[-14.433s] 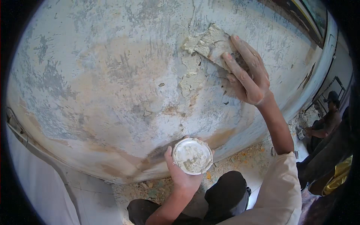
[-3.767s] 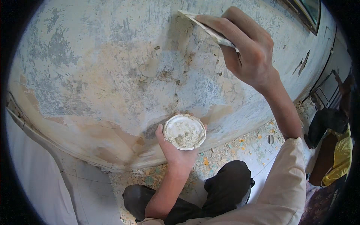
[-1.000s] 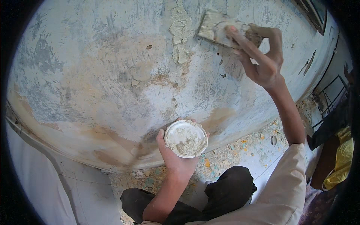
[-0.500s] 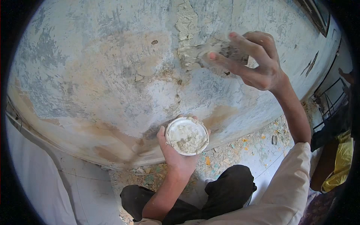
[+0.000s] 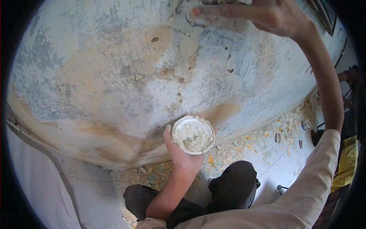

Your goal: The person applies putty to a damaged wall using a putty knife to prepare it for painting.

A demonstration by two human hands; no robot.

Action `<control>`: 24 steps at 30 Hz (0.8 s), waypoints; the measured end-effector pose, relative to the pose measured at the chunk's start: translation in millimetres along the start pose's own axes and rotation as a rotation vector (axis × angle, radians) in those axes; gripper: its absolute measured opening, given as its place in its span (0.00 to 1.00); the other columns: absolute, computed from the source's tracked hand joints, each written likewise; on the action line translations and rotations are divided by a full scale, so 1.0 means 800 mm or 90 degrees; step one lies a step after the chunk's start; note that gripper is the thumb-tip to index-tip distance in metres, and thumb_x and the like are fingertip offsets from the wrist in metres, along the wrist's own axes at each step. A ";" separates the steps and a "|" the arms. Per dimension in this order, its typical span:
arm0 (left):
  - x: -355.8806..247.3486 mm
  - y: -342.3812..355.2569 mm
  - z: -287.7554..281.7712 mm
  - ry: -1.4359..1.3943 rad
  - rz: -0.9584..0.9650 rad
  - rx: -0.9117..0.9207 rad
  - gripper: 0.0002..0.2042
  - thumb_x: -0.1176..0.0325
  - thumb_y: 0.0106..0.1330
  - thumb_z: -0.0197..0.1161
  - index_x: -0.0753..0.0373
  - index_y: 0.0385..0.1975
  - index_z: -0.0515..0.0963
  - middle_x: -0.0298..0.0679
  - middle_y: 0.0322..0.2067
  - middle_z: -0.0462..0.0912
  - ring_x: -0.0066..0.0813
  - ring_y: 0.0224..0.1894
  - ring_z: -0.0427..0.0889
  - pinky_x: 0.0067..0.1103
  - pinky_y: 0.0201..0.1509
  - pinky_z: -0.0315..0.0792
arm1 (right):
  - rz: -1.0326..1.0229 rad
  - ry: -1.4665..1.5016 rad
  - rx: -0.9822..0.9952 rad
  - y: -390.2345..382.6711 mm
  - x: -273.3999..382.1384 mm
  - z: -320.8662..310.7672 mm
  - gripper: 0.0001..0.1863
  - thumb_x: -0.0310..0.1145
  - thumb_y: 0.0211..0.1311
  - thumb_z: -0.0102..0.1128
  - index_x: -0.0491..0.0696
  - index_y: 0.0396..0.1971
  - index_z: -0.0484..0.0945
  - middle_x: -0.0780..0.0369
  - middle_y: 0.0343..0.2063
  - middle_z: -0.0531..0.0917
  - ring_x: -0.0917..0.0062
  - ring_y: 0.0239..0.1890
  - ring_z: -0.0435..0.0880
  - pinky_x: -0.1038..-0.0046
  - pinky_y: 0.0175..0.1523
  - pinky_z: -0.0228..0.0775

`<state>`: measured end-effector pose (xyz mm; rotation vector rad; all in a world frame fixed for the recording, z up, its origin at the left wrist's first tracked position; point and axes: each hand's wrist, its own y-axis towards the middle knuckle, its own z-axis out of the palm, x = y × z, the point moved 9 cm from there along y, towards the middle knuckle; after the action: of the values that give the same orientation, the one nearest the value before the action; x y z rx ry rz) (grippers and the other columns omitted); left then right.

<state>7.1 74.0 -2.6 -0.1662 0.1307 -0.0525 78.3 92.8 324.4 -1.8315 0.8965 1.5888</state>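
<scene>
Technician: Report coverage from the left edge of the wall.

Inspector: The left expanse is rough, with grey, white and tan patches. No fresh putty is identifiable there. Toward the middle, an open pit is unfilled.

Technician: Status of the supply?

Inspector: The left hand cups a round white container from beneath, thumb on its left side, grip firm. It is in front of the wall's lower edge, near mid-length. Off-white putty remains inside, heaped toward the near right rim.

Technician: Work completed?

Inspector: Judged partial. A pale filled strip runs down from the upper edge of view and lies fairly flat. Below it, a brown-stained crack is uncovered. Right of it, a dark chip is also open.

Technician: Right hand?

Inspector: At the upper edge of view, index finger extended over the strip's top. Blur and cropping prevent confirming its closure or any held tool.
</scene>
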 end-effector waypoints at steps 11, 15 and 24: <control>-0.004 -0.002 -0.003 0.052 0.020 -0.037 0.31 0.38 0.72 0.37 0.56 0.58 0.73 0.42 0.54 0.78 0.46 0.57 0.77 0.55 0.67 0.65 | 0.130 -0.035 0.007 -0.049 0.005 -0.001 0.23 0.33 0.55 0.72 0.65 0.53 0.86 0.58 0.53 0.81 0.69 0.46 0.79 0.66 0.47 0.72; 0.000 -0.004 0.003 0.041 -0.002 0.000 0.31 0.38 0.72 0.37 0.55 0.58 0.73 0.42 0.54 0.79 0.44 0.57 0.77 0.54 0.67 0.64 | 0.244 -0.027 -0.047 -0.086 0.019 -0.019 0.21 0.36 0.57 0.71 0.64 0.53 0.86 0.59 0.52 0.81 0.69 0.46 0.80 0.70 0.43 0.68; -0.002 -0.007 0.003 0.035 0.007 0.012 0.29 0.39 0.71 0.39 0.54 0.56 0.74 0.42 0.52 0.79 0.43 0.56 0.78 0.53 0.67 0.65 | 0.264 0.067 0.032 -0.037 0.066 -0.030 0.23 0.35 0.44 0.75 0.62 0.46 0.89 0.58 0.56 0.82 0.65 0.55 0.78 0.63 0.58 0.74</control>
<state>5.9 68.8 0.9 -0.1453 0.1853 -0.0469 120.8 86.0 275.1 -1.7867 1.4253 1.6979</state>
